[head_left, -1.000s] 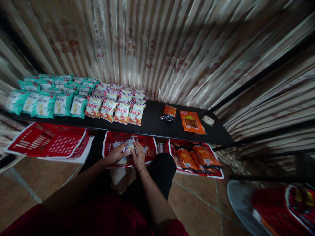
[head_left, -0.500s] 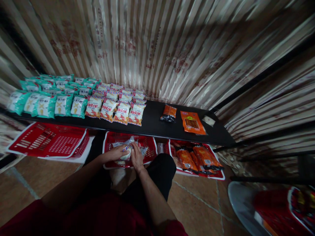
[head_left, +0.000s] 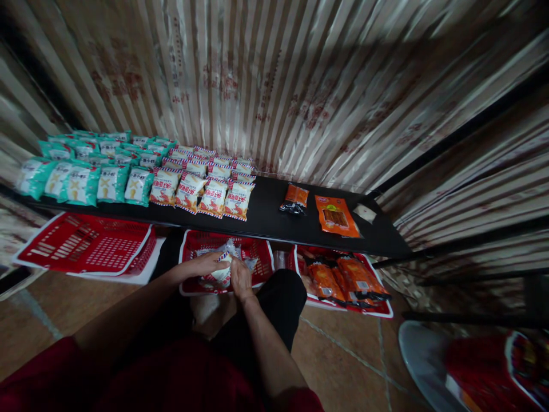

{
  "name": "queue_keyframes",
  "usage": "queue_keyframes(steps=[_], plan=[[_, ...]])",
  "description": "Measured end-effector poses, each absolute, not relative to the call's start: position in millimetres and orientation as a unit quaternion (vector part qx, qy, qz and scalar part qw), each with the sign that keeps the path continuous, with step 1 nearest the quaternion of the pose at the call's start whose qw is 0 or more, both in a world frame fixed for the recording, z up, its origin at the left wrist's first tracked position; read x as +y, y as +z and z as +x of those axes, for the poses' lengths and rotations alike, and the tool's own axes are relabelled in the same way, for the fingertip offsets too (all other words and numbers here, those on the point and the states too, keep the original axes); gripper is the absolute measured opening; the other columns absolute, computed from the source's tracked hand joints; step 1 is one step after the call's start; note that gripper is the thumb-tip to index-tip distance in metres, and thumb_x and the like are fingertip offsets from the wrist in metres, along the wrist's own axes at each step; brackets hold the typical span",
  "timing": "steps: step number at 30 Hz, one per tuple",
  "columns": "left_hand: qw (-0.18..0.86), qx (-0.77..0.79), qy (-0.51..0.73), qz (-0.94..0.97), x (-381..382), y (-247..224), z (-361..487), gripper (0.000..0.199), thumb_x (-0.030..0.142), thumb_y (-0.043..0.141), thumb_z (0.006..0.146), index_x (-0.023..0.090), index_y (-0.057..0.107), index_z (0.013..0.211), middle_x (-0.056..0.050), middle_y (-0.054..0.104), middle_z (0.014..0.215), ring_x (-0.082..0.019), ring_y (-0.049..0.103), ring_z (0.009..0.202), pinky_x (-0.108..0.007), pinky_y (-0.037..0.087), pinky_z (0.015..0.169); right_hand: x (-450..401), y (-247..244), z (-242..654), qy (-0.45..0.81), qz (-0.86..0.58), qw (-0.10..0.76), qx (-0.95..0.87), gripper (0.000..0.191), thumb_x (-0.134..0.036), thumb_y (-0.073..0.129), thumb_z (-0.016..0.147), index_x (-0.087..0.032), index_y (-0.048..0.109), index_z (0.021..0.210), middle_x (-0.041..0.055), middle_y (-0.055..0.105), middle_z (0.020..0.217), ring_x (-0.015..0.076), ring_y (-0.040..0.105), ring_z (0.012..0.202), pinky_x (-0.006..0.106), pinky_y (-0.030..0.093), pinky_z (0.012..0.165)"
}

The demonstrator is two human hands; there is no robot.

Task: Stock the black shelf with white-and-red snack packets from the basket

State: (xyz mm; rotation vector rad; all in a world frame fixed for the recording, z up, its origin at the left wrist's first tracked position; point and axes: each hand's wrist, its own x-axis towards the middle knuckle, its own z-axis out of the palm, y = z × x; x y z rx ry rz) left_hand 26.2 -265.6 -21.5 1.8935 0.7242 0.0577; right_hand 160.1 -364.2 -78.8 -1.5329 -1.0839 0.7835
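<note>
Between my hands, over the middle red basket [head_left: 184, 252], is a white snack bag [head_left: 221, 277] with a red-and-blue striped edge. My left hand [head_left: 206, 264] grips it from the left, fingers across its upper part. On its other side my right hand [head_left: 241, 277] is closed at the bag's right edge, its fingertips partly hidden. More whitish bags [head_left: 232, 247] lie in the basket beneath and behind the hands. Above, on the black shelf [head_left: 266, 214], similar white-and-orange snack bags [head_left: 213, 195] stand in rows.
Teal snack bags [head_left: 78, 183] fill the shelf's left end. An orange-black packet [head_left: 294, 198], a flat orange packet [head_left: 337, 216] and a small white packet [head_left: 364, 213] lie rightward. Red baskets flank the middle one: the left basket [head_left: 98, 243] and the right basket [head_left: 377, 309], holding orange packets [head_left: 355, 272].
My right hand's fingers have gone from stretched out over the bag to curled at its right edge. The left hand stays on the bag, which has tilted slightly.
</note>
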Motion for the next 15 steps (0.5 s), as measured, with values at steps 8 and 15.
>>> queue_keyframes(steps=[8,15], plan=[[0.486,0.335,0.004,0.807,-265.7,-14.5,32.9,0.049,0.057,0.046,0.076,0.013,0.06,0.093,-0.007,0.065,0.089,-0.022,0.057,0.08,-0.028,0.043,0.068,-364.7,-81.2,160.4,0.29,-0.688,0.495,-0.444,0.026,-0.04,0.043,0.085,-0.025,0.063,0.08,0.0046,0.062,0.082,0.0208,0.055,0.084,0.034,0.038,0.089],[0.58,0.376,0.078,0.719,-268.8,-12.4,33.5,0.047,0.053,0.053,0.073,0.012,0.06,0.095,-0.007,0.065,0.091,-0.02,0.058,0.083,-0.028,0.043,0.07,-362.0,-84.4,162.1,0.265,-0.727,0.478,-0.416,0.032,-0.041,0.035,0.088,-0.025,0.056,0.071,0.0042,0.058,0.075,0.019,0.052,0.074,0.03,0.037,0.078]])
